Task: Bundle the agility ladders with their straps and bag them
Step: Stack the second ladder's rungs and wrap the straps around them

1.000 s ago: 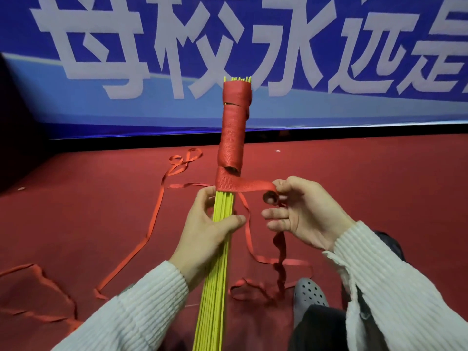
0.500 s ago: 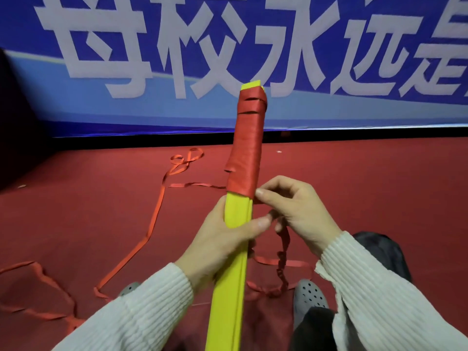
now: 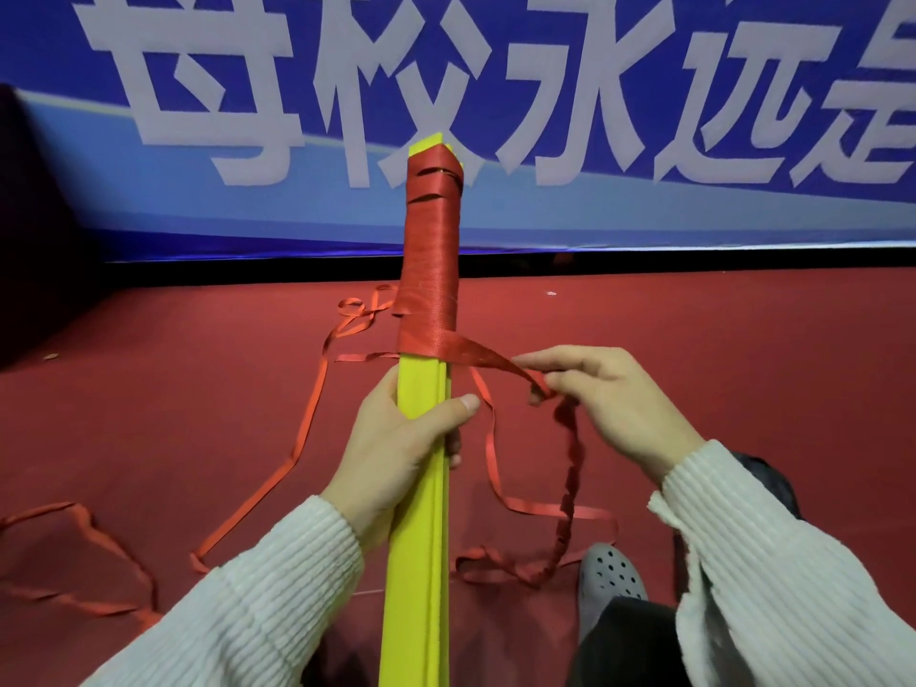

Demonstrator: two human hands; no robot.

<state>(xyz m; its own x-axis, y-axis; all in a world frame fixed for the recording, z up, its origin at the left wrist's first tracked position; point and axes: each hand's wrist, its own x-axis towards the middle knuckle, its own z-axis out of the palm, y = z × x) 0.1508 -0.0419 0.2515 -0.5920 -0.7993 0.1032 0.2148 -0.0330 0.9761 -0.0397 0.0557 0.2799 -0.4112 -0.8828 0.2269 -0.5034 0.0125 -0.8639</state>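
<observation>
Blue banner [image 3: 644, 210] with large white characters backs a red carpeted floor [image 3: 743, 389], where loose red strap [image 3: 307, 428] trails in loops. Upright before it stands a bundle of yellow ladder slats [image 3: 421, 513], its upper part wound in red webbing [image 3: 430, 270], gripped just below the wrap by the left hand [image 3: 396, 453], fingers and thumb curled round the slats. The right hand [image 3: 609, 404], just beside the bundle, pinches the webbing's free tail between thumb and fingers, near a grey perforated shoe [image 3: 612, 572].
</observation>
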